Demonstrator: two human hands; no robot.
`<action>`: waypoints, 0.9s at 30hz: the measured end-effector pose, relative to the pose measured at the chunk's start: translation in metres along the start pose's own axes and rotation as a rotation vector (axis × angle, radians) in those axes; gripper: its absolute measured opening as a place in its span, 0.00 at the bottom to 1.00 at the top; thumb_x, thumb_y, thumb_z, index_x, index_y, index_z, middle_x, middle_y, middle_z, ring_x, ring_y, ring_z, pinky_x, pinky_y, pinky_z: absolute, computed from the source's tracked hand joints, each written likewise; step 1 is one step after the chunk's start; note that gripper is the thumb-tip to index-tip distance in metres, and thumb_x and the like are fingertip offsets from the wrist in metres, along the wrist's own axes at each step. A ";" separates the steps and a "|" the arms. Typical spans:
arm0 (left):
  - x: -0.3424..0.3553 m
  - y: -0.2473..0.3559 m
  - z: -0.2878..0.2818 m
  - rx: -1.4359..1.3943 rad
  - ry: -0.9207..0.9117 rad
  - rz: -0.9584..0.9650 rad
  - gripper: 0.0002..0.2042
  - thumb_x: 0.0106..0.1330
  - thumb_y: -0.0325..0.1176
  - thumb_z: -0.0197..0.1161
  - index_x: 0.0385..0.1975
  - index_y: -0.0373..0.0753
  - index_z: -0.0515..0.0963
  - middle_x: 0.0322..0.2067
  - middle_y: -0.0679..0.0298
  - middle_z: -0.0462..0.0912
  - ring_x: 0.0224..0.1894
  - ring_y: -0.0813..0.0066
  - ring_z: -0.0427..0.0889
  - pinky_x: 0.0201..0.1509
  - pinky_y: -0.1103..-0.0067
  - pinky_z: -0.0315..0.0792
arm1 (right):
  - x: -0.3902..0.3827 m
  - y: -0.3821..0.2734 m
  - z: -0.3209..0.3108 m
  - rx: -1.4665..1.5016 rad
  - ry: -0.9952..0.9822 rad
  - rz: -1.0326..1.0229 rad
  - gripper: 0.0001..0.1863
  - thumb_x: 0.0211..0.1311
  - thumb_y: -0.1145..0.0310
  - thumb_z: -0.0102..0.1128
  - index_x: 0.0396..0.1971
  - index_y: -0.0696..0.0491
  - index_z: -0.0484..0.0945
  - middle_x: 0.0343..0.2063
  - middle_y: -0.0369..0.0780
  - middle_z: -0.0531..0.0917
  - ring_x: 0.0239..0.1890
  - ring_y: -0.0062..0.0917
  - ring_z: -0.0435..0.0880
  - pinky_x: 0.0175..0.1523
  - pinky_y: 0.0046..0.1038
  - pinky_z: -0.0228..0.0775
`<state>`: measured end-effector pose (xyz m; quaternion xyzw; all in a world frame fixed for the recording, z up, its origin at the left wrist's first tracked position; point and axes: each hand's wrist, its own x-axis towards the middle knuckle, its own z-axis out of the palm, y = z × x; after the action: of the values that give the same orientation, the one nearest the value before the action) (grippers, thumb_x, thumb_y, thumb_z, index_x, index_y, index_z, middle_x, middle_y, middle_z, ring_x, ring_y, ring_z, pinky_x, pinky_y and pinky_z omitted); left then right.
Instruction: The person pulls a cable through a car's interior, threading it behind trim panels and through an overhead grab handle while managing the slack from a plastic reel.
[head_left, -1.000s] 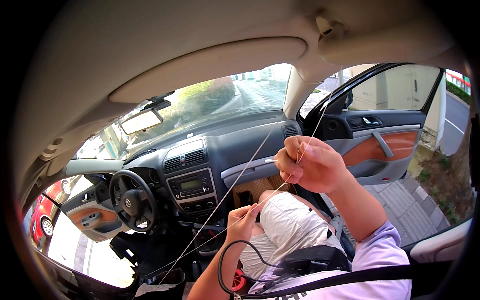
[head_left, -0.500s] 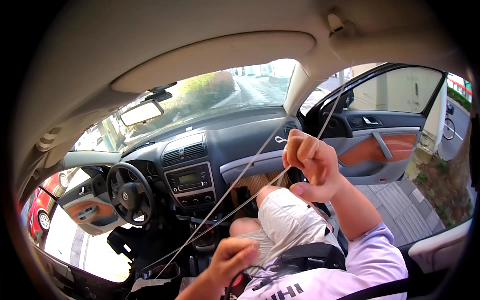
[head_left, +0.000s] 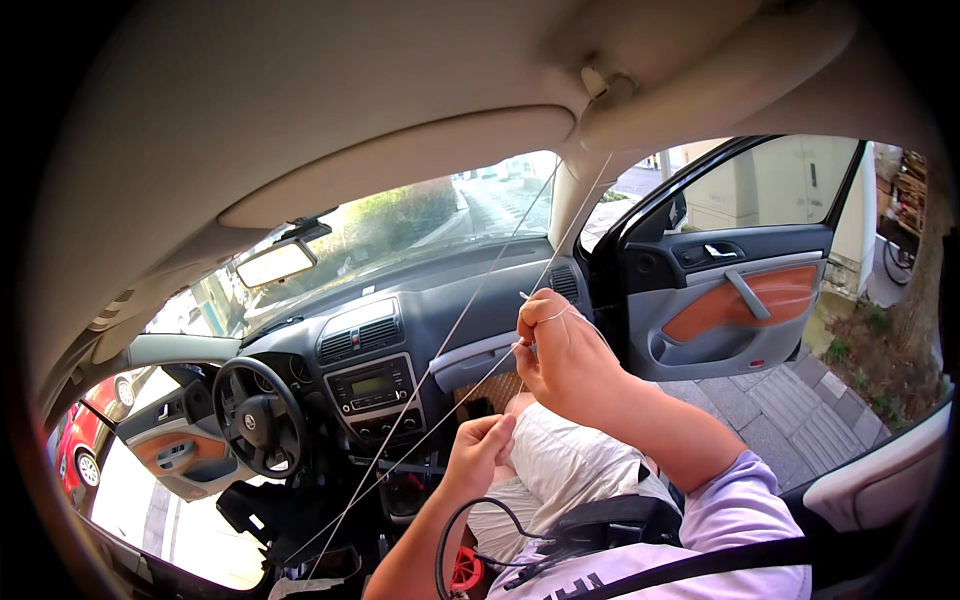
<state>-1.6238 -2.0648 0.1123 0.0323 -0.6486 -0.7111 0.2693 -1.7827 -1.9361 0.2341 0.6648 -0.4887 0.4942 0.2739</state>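
Note:
A thin white cord (head_left: 463, 402) runs from the lower left up to my right hand (head_left: 565, 345), whose fingers are pinched on it. Part of the cord loops over the back of the fingers, and a short tip pokes out above them. Another strand (head_left: 573, 225) rises from near this hand toward the visor. A separate strand (head_left: 440, 352) slants from the lower left up past the windscreen. Lower and to the left, my left hand (head_left: 480, 450) is closed, thumb on top; what it grips, if anything, is hidden. The knuckles of both hands face up.
Around me are a car's dashboard (head_left: 450, 290), steering wheel (head_left: 262, 415) and sun visor (head_left: 400, 165). An open door (head_left: 740, 290) stands at the right. Beside my lap are a black cable (head_left: 443, 540) and a red spoked round object (head_left: 466, 568).
My right hand has moved left and down, turned, and closed its fingers on the cord. The left hand has risen and come closer to it. The whole view has shifted slightly.

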 end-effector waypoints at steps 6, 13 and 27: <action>-0.010 -0.005 -0.012 -0.249 0.002 -0.029 0.16 0.79 0.36 0.60 0.25 0.40 0.74 0.19 0.78 0.62 0.20 0.89 0.57 0.24 0.82 0.48 | -0.003 0.004 -0.006 1.074 -0.164 0.366 0.16 0.68 0.87 0.61 0.38 0.52 0.64 0.37 0.34 0.70 0.37 0.16 0.70 0.40 0.22 0.69; -0.016 0.012 -0.014 -0.190 0.036 -0.065 0.13 0.78 0.35 0.62 0.29 0.39 0.74 0.22 0.74 0.67 0.21 0.87 0.60 0.25 0.85 0.53 | 0.000 -0.008 0.005 1.163 0.042 0.455 0.25 0.68 0.84 0.65 0.18 0.51 0.58 0.16 0.28 0.60 0.21 0.14 0.56 0.27 0.22 0.51; -0.106 0.000 -0.057 0.348 0.410 0.031 0.30 0.74 0.32 0.64 0.74 0.37 0.64 0.67 0.57 0.69 0.71 0.66 0.68 0.75 0.71 0.65 | 0.010 0.030 0.013 0.161 0.230 -0.305 0.25 0.57 0.90 0.68 0.18 0.51 0.61 0.21 0.38 0.74 0.27 0.27 0.80 0.36 0.26 0.71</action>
<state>-1.5110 -2.0713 0.0711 0.2114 -0.6934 -0.5633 0.3965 -1.8050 -1.9621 0.2353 0.6899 -0.3067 0.5571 0.3458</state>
